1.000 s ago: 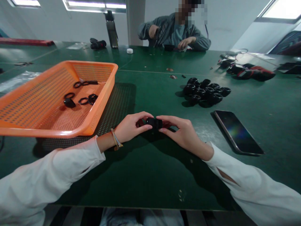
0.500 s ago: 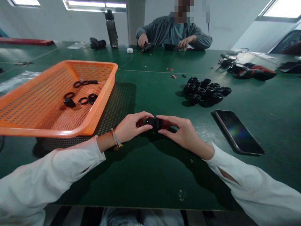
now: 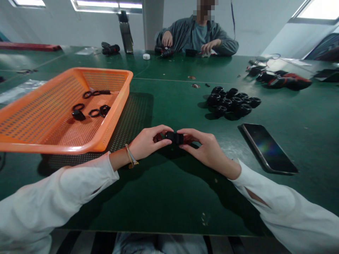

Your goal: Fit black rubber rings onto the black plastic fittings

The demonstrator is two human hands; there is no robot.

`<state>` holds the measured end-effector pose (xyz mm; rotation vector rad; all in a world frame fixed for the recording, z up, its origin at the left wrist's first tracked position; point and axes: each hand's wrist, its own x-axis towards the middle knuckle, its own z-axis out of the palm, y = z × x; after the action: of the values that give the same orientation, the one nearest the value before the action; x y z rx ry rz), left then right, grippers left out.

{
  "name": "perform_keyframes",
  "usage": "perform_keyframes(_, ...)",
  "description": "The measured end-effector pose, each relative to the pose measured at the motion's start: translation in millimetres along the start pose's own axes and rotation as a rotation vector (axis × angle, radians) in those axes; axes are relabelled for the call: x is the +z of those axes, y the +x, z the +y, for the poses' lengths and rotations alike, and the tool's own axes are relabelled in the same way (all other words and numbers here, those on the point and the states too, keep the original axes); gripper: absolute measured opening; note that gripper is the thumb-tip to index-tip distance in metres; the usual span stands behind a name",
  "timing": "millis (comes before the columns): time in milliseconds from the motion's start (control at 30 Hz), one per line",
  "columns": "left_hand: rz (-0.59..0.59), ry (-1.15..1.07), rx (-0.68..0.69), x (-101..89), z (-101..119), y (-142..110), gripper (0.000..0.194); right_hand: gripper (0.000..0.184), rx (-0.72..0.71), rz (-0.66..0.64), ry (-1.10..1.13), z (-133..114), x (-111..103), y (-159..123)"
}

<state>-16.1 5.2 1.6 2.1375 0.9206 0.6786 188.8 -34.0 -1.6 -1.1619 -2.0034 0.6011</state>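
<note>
Located over the green table (image 3: 164, 203), between the orange basket (image 3: 118, 116) and the phone (image 3: 268, 148): one small black part (image 3: 174, 138). Clamped at its left end between thumb and forefinger of the left hand (image 3: 148, 141); clamped likewise at its right end by the right hand (image 3: 205, 146). Unable to tell whether one piece or two joined, owing to dark tone and small size; unable to tell, too, whether touching the tabletop.

For sound handling, judged from the present hold: line up both ends on one axis before any pressing or turning. Apply force evenly from both sides and avoid tilting. Pinch with the finger pads close to the ends, leaving the middle in sight for checking. Work low over the table to limit any drop. Allow for possible slipping on a smooth surface.

Pose noted as nearly symmetrical. Angled inward from the lower corners, with forearms in white sleeves (image 3: 69, 190). Thumbs on the near side, forefingers on the far side, remaining fingers curled in behind and partly hidden. Bracelets (image 3: 130, 157) on the left wrist, apart from the part. Grouped beyond the right hand, well clear of contact: a cluster of black parts (image 3: 236, 102).
</note>
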Motion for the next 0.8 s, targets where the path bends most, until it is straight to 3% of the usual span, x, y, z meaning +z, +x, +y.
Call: perform_keyframes(800, 0.008, -0.004, 0.001, 0.0, -0.6, -0.1, 0.027, 0.034, 0.037, -0.034, -0.043, -2.4, -1.6, 1.2)
